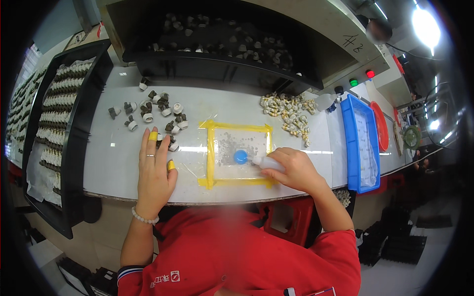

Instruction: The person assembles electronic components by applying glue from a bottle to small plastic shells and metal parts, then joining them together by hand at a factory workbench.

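My right hand [295, 168] is closed around a small white squeeze bottle [269, 163], tilted on its side with its tip pointing left. Just off that tip lies a round blue piece [240, 157] on a clear sheet [232, 172] with yellow tape along its edges. Greyish spots mark the sheet around the blue piece. My left hand [157, 170] rests on the table with fingers stretched out and yellow wraps on some of them. Beside its fingertips is a small dark-and-white part [173, 144]; whether they touch is unclear. More such parts [147, 112] lie loose beyond it.
A black tray [74, 128] with rows of parts stands at left. At the back is a dark bin [222, 74] of loose pieces. A pile of small white-and-yellow pieces [286, 111] lies back right, near a blue tray [351, 148] and a red basin [379, 126].
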`<state>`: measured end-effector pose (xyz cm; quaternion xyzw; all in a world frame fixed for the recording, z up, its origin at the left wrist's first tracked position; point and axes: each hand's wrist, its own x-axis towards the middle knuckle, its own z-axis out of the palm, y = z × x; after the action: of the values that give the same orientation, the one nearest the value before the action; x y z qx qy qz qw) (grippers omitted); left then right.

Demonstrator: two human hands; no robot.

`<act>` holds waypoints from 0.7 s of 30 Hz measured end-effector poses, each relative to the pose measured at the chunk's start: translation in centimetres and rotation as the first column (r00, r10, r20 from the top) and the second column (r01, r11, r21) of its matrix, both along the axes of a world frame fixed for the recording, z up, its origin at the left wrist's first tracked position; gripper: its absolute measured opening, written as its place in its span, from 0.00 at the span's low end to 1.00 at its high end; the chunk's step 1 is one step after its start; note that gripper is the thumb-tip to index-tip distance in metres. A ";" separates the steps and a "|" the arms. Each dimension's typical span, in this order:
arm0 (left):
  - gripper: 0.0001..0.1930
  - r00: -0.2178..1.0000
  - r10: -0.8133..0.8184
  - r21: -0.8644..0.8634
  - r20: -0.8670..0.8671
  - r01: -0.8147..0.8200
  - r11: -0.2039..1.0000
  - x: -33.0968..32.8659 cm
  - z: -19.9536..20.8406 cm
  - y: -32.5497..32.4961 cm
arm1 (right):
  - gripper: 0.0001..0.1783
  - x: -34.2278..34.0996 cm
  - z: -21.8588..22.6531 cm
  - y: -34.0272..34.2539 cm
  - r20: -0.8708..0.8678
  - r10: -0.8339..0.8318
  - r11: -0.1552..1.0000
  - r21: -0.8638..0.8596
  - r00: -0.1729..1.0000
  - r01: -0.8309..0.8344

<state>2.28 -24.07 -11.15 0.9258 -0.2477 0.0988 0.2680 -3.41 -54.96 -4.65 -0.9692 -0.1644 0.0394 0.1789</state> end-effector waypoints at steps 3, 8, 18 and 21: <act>0.30 1.000 -0.006 -0.005 0.000 0.006 1.000 0.0 0.1 -0.1 | 0.18 0.5 0.6 0.3 0.015 0.043 0.994 -0.104 0.999 -0.042; 0.30 1.000 -0.008 -0.003 0.002 0.008 1.000 0.0 0.2 0.0 | 0.17 0.9 1.5 0.9 -0.004 0.072 0.967 -0.245 0.997 -0.070; 0.30 1.000 -0.004 -0.001 0.004 0.004 1.000 0.1 0.2 0.0 | 0.16 1.4 1.4 0.6 -0.006 0.068 0.966 -0.248 0.998 -0.068; 0.30 1.000 -0.005 0.000 0.000 0.005 1.000 0.1 0.2 -0.1 | 0.16 1.3 1.4 0.6 -0.010 0.059 0.965 -0.257 0.998 -0.060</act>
<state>2.37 -24.14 -10.95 0.9251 -0.2502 0.0983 0.2682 -2.09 -54.36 -3.20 -0.9788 -0.1867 0.0669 0.0507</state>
